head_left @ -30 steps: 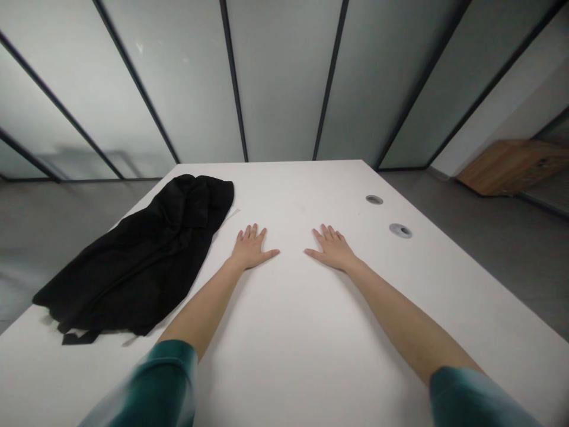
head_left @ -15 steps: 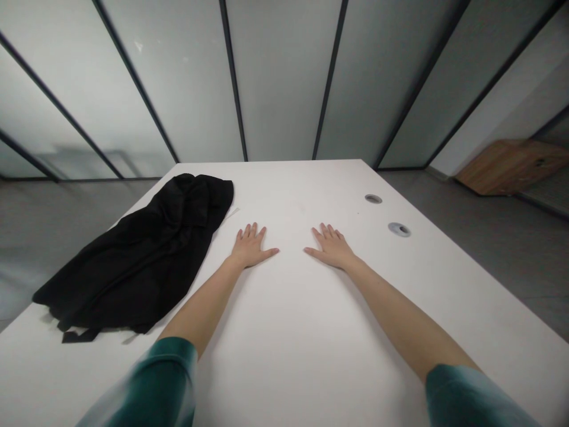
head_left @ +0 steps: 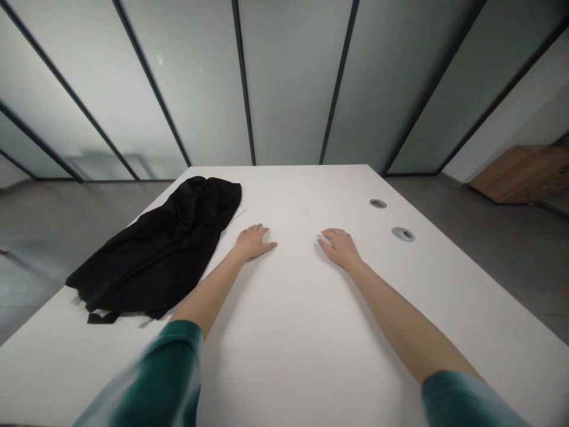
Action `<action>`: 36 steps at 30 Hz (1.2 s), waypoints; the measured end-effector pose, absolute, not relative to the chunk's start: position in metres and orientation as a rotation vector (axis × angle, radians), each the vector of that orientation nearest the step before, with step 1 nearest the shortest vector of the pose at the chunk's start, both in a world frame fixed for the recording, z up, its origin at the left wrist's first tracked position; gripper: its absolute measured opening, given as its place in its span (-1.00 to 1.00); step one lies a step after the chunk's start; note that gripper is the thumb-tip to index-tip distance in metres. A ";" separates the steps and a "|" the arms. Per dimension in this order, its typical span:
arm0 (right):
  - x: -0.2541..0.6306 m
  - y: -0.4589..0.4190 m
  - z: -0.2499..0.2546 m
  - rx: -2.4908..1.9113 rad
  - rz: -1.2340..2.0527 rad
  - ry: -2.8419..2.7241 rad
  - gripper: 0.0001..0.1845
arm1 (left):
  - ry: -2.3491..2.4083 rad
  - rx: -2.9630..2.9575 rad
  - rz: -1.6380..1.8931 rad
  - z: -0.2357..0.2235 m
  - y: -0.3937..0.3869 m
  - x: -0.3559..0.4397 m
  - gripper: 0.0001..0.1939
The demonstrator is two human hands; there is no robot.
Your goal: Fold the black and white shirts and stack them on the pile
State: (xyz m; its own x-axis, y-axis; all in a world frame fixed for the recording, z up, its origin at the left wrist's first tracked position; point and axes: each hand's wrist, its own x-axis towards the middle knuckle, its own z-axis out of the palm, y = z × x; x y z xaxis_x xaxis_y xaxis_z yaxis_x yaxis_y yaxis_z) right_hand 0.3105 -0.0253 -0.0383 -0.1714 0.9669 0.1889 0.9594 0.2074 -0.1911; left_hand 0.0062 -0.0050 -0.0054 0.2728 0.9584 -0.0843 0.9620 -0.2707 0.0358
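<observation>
My left hand (head_left: 252, 242) is over the middle of the white table (head_left: 293, 332), thumb held apart from the curved fingers, nothing in it. To its left lies a crumpled black cloth item (head_left: 164, 243), perhaps a garment or an apron, with a strap (head_left: 103, 318) at its near end. The hand and the cloth do not touch. My right hand (head_left: 341, 248) is a short way to the right, fingers bent and thumb apart, also holding nothing. Whether either hand's fingertips touch the tabletop is hard to tell.
Two round cable grommets (head_left: 403, 234) are set in the table's right side. Beyond the far edge stands a frosted glass wall (head_left: 293, 83) with dark frames. A brown wooden piece (head_left: 520, 175) is on the grey floor (head_left: 462, 219) at right.
Both hands were flat with fingers spread; now the fingers are more bent and the palms look raised. The right hand has shifted slightly right. The whole view has moved a little.
</observation>
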 end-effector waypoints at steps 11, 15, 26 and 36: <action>0.311 -0.022 -0.035 -1.812 0.124 -2.152 -0.50 | 2.654 2.011 -0.010 0.054 0.037 -0.112 -0.41; 0.310 -0.022 -0.035 -1.806 0.138 -2.146 -0.49 | 2.619 1.895 -0.104 0.056 0.031 -0.138 -0.51; 0.309 -0.022 -0.035 -1.762 0.105 -2.138 -0.55 | 2.385 2.003 0.748 0.056 0.030 -0.083 -0.61; 0.316 -0.017 -0.047 -1.512 0.360 -1.702 -0.54 | 1.269 2.081 0.618 0.011 -0.005 0.107 -0.60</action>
